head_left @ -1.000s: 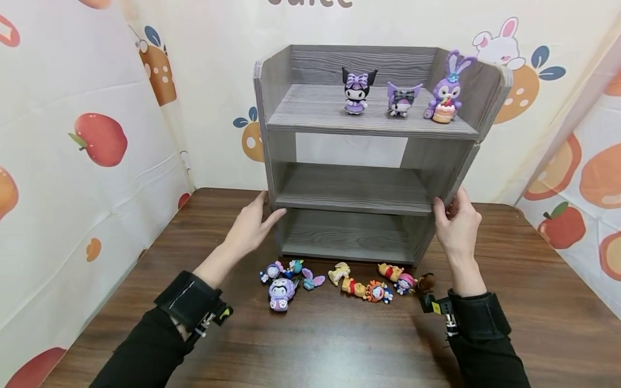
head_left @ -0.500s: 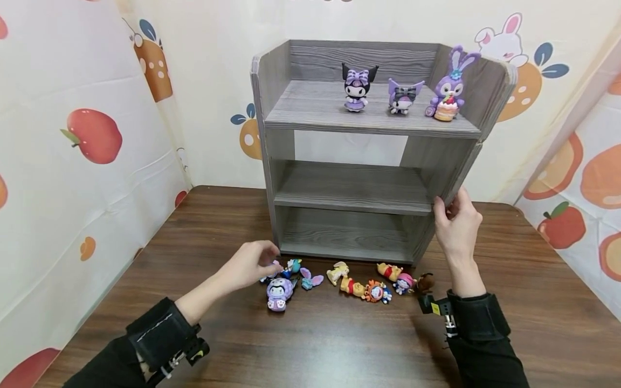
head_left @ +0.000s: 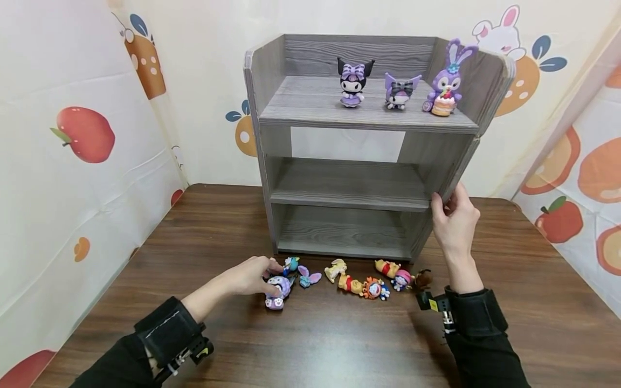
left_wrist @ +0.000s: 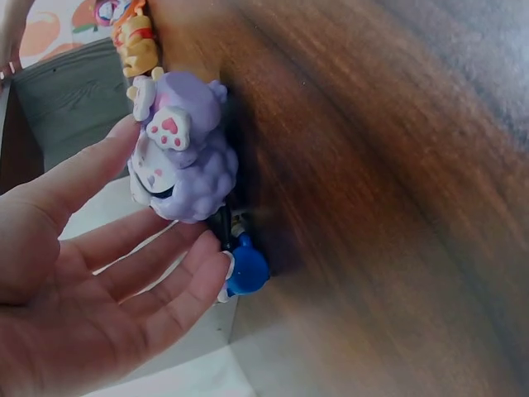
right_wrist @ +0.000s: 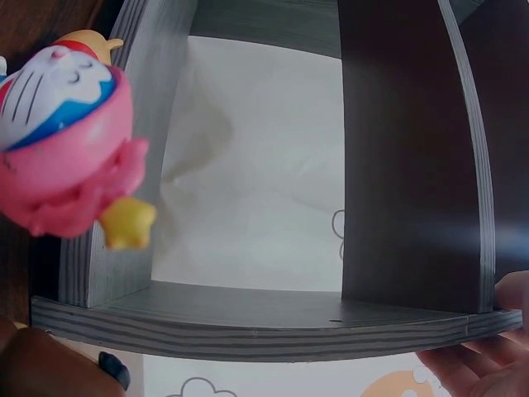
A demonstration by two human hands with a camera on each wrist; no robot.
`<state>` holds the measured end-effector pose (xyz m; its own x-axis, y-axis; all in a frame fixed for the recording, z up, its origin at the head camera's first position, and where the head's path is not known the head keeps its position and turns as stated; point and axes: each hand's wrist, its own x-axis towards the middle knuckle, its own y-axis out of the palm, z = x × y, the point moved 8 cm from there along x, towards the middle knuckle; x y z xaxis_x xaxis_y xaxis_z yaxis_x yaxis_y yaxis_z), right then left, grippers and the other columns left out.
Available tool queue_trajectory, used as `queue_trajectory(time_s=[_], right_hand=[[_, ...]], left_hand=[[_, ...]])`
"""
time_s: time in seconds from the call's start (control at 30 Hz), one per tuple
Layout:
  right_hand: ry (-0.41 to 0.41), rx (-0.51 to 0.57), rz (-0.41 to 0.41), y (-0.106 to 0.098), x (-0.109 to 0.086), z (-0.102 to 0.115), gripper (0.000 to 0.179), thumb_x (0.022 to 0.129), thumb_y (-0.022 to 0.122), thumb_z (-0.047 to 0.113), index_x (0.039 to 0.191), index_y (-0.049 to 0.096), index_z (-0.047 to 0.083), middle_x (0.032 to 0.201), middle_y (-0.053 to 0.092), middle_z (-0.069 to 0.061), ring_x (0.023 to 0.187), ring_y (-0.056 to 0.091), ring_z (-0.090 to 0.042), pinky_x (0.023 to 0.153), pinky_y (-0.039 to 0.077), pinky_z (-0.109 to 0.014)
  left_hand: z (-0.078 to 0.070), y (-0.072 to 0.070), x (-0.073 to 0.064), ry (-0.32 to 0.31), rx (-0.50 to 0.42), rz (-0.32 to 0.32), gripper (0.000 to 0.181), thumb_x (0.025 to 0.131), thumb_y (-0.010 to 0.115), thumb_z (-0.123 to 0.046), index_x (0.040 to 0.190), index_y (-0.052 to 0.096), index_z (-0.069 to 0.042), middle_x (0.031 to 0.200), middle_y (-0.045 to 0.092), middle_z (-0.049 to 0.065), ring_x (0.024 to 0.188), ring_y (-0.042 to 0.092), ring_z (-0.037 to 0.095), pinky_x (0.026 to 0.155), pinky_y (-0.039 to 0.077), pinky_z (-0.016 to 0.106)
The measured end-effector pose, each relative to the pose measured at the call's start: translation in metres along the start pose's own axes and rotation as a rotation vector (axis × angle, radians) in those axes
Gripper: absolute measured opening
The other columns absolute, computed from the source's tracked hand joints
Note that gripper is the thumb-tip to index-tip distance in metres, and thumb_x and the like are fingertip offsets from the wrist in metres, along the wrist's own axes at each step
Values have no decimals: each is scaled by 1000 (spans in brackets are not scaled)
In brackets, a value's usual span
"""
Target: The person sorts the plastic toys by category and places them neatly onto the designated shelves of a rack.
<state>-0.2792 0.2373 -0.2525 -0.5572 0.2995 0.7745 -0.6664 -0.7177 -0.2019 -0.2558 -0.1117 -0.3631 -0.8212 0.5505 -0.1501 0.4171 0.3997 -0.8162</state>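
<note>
My left hand [head_left: 248, 276] reaches over a lilac figurine [head_left: 275, 304] on the table, left of the shelf's foot. In the left wrist view, its thumb lies beside the lilac figurine [left_wrist: 194, 165], and the loosely bent fingers are spread near a blue-headed figurine [left_wrist: 248, 269]. No firm hold shows. My right hand [head_left: 455, 222] pinches the right side panel of a grey wooden shelf [head_left: 351, 200], thumb on the inner side and fingers outside. On the top board stand a black-and-purple figurine [head_left: 352, 83], a small purple-eared one [head_left: 400, 92] and a purple rabbit with a cake [head_left: 443, 81].
Several small figurines lie in front of the shelf, including a blue-and-purple rabbit-eared one [head_left: 308, 276], a yellow one [head_left: 336, 269], a bear in red [head_left: 350, 284] and an orange-maned one [head_left: 372, 288]. A brown figurine [head_left: 423, 279] lies by my right wrist. Fruit-printed cloth surrounds the table.
My left hand has left the shelf's left side and come down toward the viewer to the purple figurines. The right hand stays on the shelf. The view has shifted slightly.
</note>
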Motion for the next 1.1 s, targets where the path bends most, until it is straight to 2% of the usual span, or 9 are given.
queue_trajectory(time_s=[0.2, 0.33, 0.5, 0.6, 0.7, 0.87, 1.1], right_hand=[[0, -8, 3, 0, 1, 0, 23, 82, 53, 2, 103, 57, -4, 87, 65, -19, 71, 51, 16, 54, 38, -5], [1, -13, 2, 0, 1, 0, 23, 82, 54, 2, 103, 57, -4, 87, 65, -19, 72, 51, 16, 55, 38, -4], [-2, -12, -1, 0, 1, 1, 23, 82, 54, 2, 104, 57, -4, 86, 65, -19, 72, 51, 16, 55, 38, -4], [-5, -8, 0, 0, 1, 1, 23, 82, 53, 2, 104, 57, -4, 86, 65, -19, 72, 51, 16, 55, 38, -4], [-4, -7, 1, 0, 0, 1, 24, 82, 53, 2, 105, 57, -3, 86, 65, -19, 73, 51, 16, 55, 38, -4], [-3, -16, -2, 0, 0, 0, 24, 82, 53, 2, 104, 57, -4, 85, 65, -20, 72, 51, 17, 55, 37, -4], [-2, -21, 1, 0, 0, 0, 24, 82, 53, 2, 105, 56, -4, 86, 65, -20, 72, 50, 17, 55, 37, -4]], left_hand=[[-3, 1, -1, 51, 90, 18, 38, 70, 74, -15, 100, 64, 5, 97, 63, 11, 91, 57, 25, 78, 44, 35], [-3, 1, -2, 75, 118, -15, 32, 70, 74, -15, 95, 66, 3, 90, 65, 7, 87, 58, 22, 76, 44, 34], [-5, 0, -5, 101, 187, -67, 34, 69, 74, -19, 92, 67, 4, 89, 66, 8, 86, 58, 24, 76, 44, 35], [-9, -1, -7, 130, 239, -112, 35, 68, 75, -21, 92, 67, 3, 92, 65, 10, 89, 57, 27, 78, 43, 38], [-15, -4, -10, 168, 315, -188, 35, 66, 76, -18, 91, 65, 3, 91, 64, 11, 86, 58, 27, 75, 44, 38], [-24, -7, -16, 217, 437, -315, 34, 59, 79, -15, 86, 63, 1, 82, 59, 6, 77, 58, 21, 70, 44, 35], [-34, 0, -26, 266, 543, -409, 40, 56, 81, -18, 84, 58, -2, 82, 54, 3, 77, 55, 18, 71, 44, 34]])
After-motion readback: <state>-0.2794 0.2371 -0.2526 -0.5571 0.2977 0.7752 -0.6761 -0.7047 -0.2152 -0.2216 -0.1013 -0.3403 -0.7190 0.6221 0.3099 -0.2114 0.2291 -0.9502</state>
